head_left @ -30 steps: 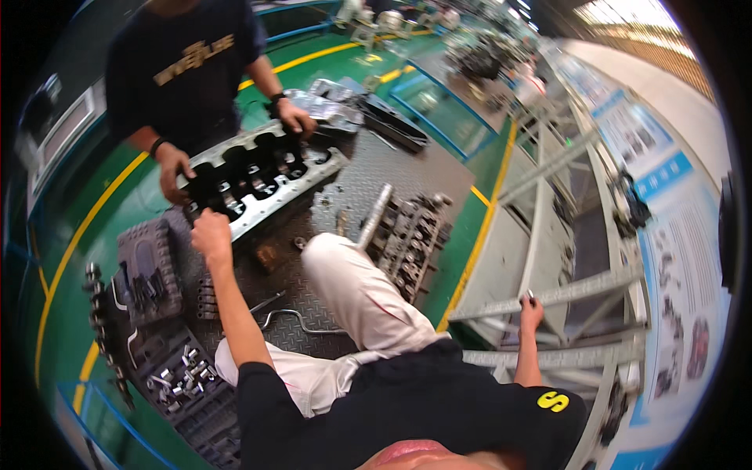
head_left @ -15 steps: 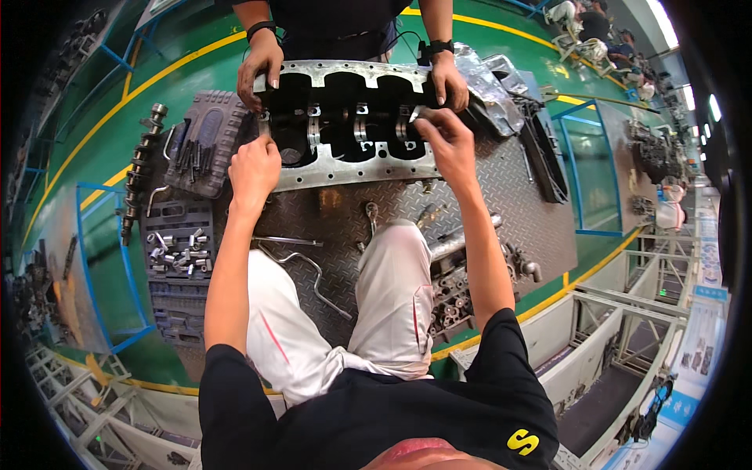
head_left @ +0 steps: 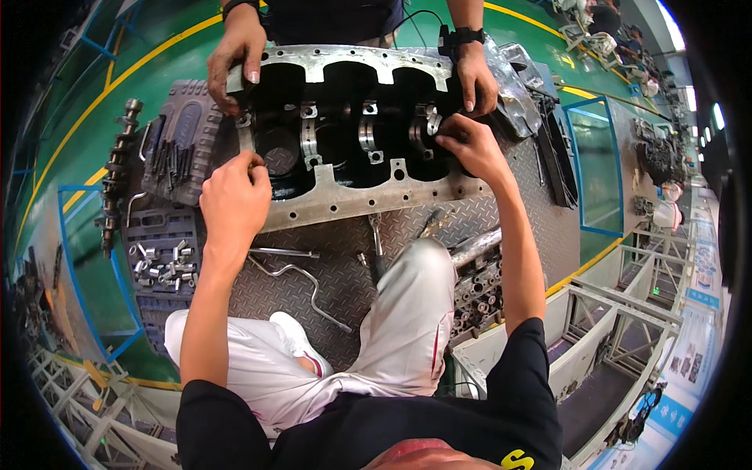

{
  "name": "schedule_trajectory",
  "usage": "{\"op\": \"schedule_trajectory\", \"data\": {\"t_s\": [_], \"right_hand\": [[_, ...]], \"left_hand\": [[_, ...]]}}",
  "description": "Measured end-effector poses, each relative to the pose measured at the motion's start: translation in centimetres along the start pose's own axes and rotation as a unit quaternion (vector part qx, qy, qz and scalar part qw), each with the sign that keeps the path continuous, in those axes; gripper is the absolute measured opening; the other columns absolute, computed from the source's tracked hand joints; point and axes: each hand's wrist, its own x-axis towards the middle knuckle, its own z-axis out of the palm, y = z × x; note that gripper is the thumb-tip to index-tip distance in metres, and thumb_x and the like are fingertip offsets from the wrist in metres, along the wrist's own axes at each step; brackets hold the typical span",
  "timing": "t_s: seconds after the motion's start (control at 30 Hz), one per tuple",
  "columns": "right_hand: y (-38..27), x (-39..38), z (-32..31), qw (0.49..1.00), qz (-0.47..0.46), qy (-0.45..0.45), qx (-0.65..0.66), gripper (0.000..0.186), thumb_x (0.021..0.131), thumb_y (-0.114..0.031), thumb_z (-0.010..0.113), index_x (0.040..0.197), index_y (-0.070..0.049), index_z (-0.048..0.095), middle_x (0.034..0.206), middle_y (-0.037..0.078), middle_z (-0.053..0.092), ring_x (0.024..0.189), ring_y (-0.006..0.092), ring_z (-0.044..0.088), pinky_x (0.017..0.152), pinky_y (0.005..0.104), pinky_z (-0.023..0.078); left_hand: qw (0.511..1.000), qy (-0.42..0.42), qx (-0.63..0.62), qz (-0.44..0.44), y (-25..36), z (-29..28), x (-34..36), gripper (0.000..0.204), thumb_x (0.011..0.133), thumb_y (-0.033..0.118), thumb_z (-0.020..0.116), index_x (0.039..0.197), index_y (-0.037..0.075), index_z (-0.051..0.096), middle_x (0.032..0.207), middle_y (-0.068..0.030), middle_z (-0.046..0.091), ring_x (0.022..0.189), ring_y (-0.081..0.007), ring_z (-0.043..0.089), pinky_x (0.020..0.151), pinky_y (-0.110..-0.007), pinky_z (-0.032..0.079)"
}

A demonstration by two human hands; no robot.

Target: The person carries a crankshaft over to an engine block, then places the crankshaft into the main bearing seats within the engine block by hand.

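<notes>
A grey metal engine block (head_left: 356,194) with dark, open cylinder bays lies between me and a person opposite. My left hand (head_left: 237,196) is closed on its left end, the fingertips curled behind the edge. My right hand (head_left: 474,149) grips the right end, its fingers bent beside the rightmost bearing saddle (head_left: 424,129). Part of each grip is hidden by my own hand. At the far corners, the other person's left-side hand (head_left: 237,59) and right-side hand (head_left: 475,78) also hold the block.
Under the block is a patterned metal plate (head_left: 533,227). A ratchet wrench (head_left: 377,239) and a bent metal tube (head_left: 305,278) lie near my knees. To the left are a socket tray (head_left: 164,266), a dark ribbed cover (head_left: 188,117) and a camshaft (head_left: 121,172); right, a cylinder head (head_left: 478,290).
The engine block appears larger and its near edge sits lower in view, slightly turned. Both my hands moved with it. My left leg has swung outward, and a white shoe now shows.
</notes>
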Motion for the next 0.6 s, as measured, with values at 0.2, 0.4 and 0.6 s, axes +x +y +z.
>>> {"op": "schedule_trajectory", "data": {"t_s": [0.2, 0.4, 0.6], "right_hand": [[2.0, 0.0, -0.5, 0.999, 0.042, -0.008, 0.024, 0.018, 0.085, -0.009, 0.076, 0.097, 0.002, 0.068, 0.088, 0.014, 0.070, 0.083, 0.0182, 0.064, 0.080, 0.0354, 0.052], [0.4, 2.0, 1.3, 0.993, 0.048, -0.089, -0.058, 0.017, 0.086, -0.005, 0.076, 0.099, 0.003, 0.067, 0.091, 0.008, 0.071, 0.087, 0.0142, 0.065, 0.080, 0.0318, 0.053], [0.1, 2.4, 0.6, 0.978, 0.094, -0.145, -0.119, 0.023, 0.084, -0.008, 0.077, 0.104, 0.001, 0.071, 0.094, 0.009, 0.074, 0.085, 0.0155, 0.067, 0.079, 0.0319, 0.053]], "left_hand": [[0.996, -0.017, -0.071, 0.054, -0.6, 0.2, 0.4, 0.021, 0.088, 0.019, 0.059, 0.094, 0.004, 0.072, 0.086, -0.0184, 0.072, 0.082, -0.0422, 0.070, 0.073, -0.049, 0.055], [0.990, 0.003, -0.124, 0.064, -1.5, 0.5, 0.5, 0.016, 0.090, 0.010, 0.059, 0.097, 0.005, 0.072, 0.088, -0.0185, 0.072, 0.082, -0.0413, 0.070, 0.071, -0.047, 0.056], [0.988, -0.016, -0.136, 0.070, -1.2, 0.8, 0.8, 0.015, 0.090, 0.012, 0.059, 0.096, 0.004, 0.070, 0.094, -0.0179, 0.073, 0.084, -0.0425, 0.070, 0.073, -0.049, 0.056]]}}
